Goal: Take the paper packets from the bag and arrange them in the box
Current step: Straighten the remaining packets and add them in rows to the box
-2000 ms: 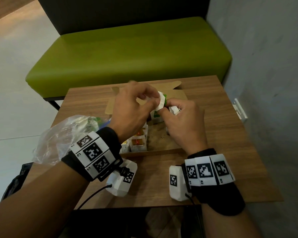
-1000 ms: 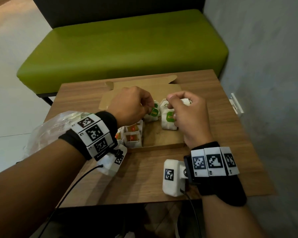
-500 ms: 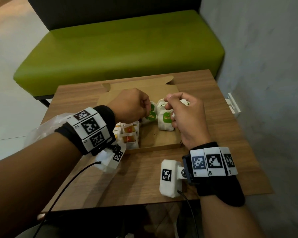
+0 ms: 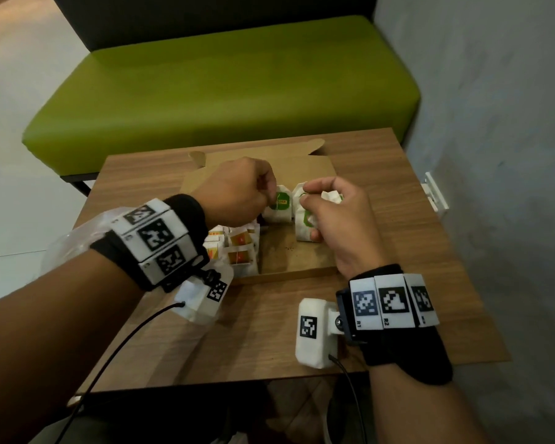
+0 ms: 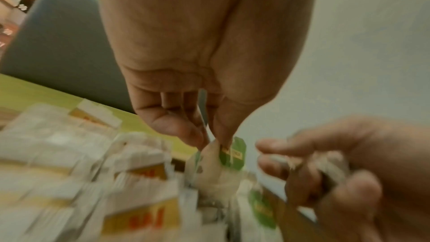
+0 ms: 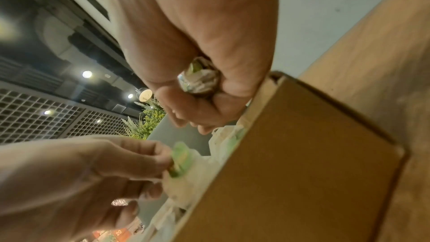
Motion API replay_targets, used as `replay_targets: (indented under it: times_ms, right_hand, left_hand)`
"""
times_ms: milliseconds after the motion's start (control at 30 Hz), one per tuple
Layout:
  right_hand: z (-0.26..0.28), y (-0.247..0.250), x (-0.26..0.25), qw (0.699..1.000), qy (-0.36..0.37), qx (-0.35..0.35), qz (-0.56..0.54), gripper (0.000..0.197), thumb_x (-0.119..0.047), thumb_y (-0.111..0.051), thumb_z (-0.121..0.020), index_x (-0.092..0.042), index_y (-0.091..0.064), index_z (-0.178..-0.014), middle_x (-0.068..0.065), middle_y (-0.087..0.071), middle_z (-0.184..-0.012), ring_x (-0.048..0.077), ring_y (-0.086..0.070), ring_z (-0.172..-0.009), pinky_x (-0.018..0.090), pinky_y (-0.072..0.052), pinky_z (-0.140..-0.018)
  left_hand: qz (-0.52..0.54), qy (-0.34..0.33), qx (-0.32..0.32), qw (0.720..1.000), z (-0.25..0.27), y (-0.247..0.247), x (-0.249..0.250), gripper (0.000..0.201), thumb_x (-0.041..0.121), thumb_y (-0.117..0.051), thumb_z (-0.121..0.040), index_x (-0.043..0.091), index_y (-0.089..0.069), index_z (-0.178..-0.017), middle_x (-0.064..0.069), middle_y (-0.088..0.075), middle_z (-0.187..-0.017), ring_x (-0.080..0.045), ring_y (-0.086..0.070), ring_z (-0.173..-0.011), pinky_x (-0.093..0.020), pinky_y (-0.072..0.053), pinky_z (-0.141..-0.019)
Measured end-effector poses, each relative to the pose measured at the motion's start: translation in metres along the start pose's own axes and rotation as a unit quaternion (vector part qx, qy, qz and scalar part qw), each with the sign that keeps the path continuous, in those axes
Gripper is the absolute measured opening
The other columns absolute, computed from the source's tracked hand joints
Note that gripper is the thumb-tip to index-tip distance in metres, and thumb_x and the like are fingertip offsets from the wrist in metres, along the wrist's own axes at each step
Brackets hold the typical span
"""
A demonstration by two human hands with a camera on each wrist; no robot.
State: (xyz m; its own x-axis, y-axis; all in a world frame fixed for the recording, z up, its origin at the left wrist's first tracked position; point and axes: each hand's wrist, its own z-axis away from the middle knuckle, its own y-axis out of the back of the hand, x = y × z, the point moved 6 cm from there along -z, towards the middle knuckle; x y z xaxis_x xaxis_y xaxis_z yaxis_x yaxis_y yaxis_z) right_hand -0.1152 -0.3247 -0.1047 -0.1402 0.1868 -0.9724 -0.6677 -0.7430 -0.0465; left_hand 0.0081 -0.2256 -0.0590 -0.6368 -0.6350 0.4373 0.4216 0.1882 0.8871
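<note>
wooden table (image 4: 398, 219) beside grey wall, green bench (image 4: 221, 81) behind. plastic bag (image 4: 74, 245) mostly hidden under left arm. both wrist views blurred. left hand (image 4: 237, 193) pinches top of green-label packet (image 4: 281, 205) standing in cardboard box (image 4: 302, 257). right hand (image 4: 340, 219) grips crumpled packets (image 4: 305, 225). orange-label packets (image 4: 241, 248) fill box left side.

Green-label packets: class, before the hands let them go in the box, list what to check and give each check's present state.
1. Left hand has a grip on a green-label packet: ok.
2. Right hand holds crumpled packets: ok.
3. Both over the box: ok.
4. Free floor beside the orange-label packets: ok.
5. Packets touching the floor: cannot tell.
6. Plastic bag emptied: cannot tell.
</note>
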Motion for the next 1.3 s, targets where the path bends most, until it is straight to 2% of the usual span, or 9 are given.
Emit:
replay_targets:
  times_ms: [167, 300, 433, 600, 733, 867, 967, 1100, 1300]
  right_hand:
    - [0.001, -0.012, -0.003, 0.993, 0.045, -0.079, 0.075, 0.021, -0.019, -0.073, -0.089, -0.034, -0.067, -0.102, -0.010, -0.066, -0.112, 0.015, -0.061, -0.093, 0.029, -0.045, -0.062]
    - [0.004, -0.019, -0.001, 0.986, 0.070, -0.080, 0.130, 0.005, -0.028, -0.068, -0.093, -0.032, -0.070, -0.090, -0.014, -0.068, -0.101, 0.014, -0.063, -0.097, 0.037, -0.052, -0.080]
    - [0.001, -0.019, 0.003, 0.982, 0.074, -0.061, 0.161, 0.011, -0.028, -0.067, -0.094, -0.024, -0.068, -0.084, -0.004, -0.066, -0.086, 0.017, -0.061, -0.078, 0.033, -0.048, -0.069]
    - [0.001, -0.019, 0.003, 0.978, 0.073, -0.050, 0.191, 0.008, -0.028, -0.067, -0.094, -0.023, -0.070, -0.089, 0.001, -0.069, -0.094, 0.018, -0.065, -0.082, 0.030, -0.048, -0.065]
    - [-0.001, -0.019, 0.005, 0.973, 0.059, -0.037, 0.219, 0.006, -0.028, -0.069, -0.093, -0.025, -0.068, -0.088, 0.007, -0.070, -0.105, 0.021, -0.068, -0.086, 0.041, -0.061, -0.072]
    - [0.000, -0.018, 0.008, 0.967, 0.043, -0.035, 0.247, 0.004, -0.029, -0.070, -0.091, -0.026, -0.069, -0.092, 0.007, -0.070, -0.108, 0.022, -0.070, -0.087, 0.047, -0.062, -0.073]
    - [0.000, -0.017, 0.008, 0.970, 0.038, -0.026, 0.240, 0.006, -0.032, -0.072, -0.088, -0.028, -0.067, -0.089, 0.006, -0.069, -0.109, 0.028, -0.069, -0.097, 0.049, -0.061, -0.078]
    - [0.000, -0.017, 0.006, 0.970, 0.044, -0.026, 0.238, 0.009, -0.035, -0.071, -0.089, -0.029, -0.066, -0.086, 0.005, -0.068, -0.110, 0.027, -0.068, -0.101, 0.049, -0.060, -0.081]
    - [0.004, -0.015, 0.002, 0.980, 0.029, -0.024, 0.195, 0.008, -0.037, -0.068, -0.091, -0.030, -0.065, -0.088, 0.003, -0.068, -0.112, 0.027, -0.068, -0.100, 0.048, -0.061, -0.079]
  left_hand:
    - [0.147, -0.002, -0.038, 0.988, 0.015, 0.020, 0.007, 0.007, 0.014, -0.059, -0.098, 0.013, -0.063, -0.092, 0.005, -0.062, -0.074, 0.004, -0.049, -0.050, -0.010, -0.037, -0.045]
    - [0.152, 0.009, -0.044, 0.987, 0.013, 0.024, 0.004, 0.008, 0.016, -0.061, -0.097, 0.015, -0.061, -0.090, 0.002, -0.065, -0.074, 0.006, -0.053, -0.051, -0.010, -0.040, -0.047]
    - [0.123, -0.005, -0.056, 0.991, 0.015, 0.024, 0.004, 0.007, 0.025, -0.069, -0.092, 0.021, -0.067, -0.097, 0.005, -0.071, -0.078, 0.004, -0.056, -0.055, -0.013, -0.041, -0.051]
    - [0.039, -0.054, -0.060, 0.996, 0.011, 0.025, 0.011, 0.009, 0.025, -0.067, -0.093, 0.028, -0.074, -0.098, 0.011, -0.071, -0.080, 0.010, -0.057, -0.060, -0.004, -0.037, -0.049]
    - [-0.024, -0.057, -0.073, 0.995, 0.001, 0.017, 0.008, 0.009, 0.024, -0.070, -0.091, 0.026, -0.074, -0.099, 0.013, -0.068, -0.072, 0.013, -0.055, -0.056, -0.003, -0.037, -0.048]
    - [-0.073, -0.054, -0.074, 0.993, -0.008, 0.006, 0.003, 0.015, 0.021, -0.071, -0.089, 0.021, -0.075, -0.104, 0.021, -0.062, -0.072, 0.009, -0.055, -0.058, 0.000, -0.036, -0.050]
    - [-0.102, -0.054, -0.058, 0.992, -0.012, 0.001, 0.001, 0.015, 0.022, -0.072, -0.089, 0.021, -0.074, -0.103, 0.022, -0.059, -0.072, 0.008, -0.053, -0.062, -0.005, -0.034, -0.051]
    - [-0.125, -0.062, -0.037, 0.990, -0.016, -0.003, 0.003, 0.013, 0.024, -0.072, -0.088, 0.022, -0.074, -0.100, 0.007, -0.071, -0.092, 0.003, -0.050, -0.066, -0.016, -0.036, -0.057]
    - [-0.117, -0.063, -0.013, 0.991, -0.019, 0.000, 0.006, 0.010, 0.023, -0.072, -0.088, 0.021, -0.073, -0.098, 0.004, -0.072, -0.095, -0.015, -0.063, -0.085, -0.025, -0.042, -0.069]
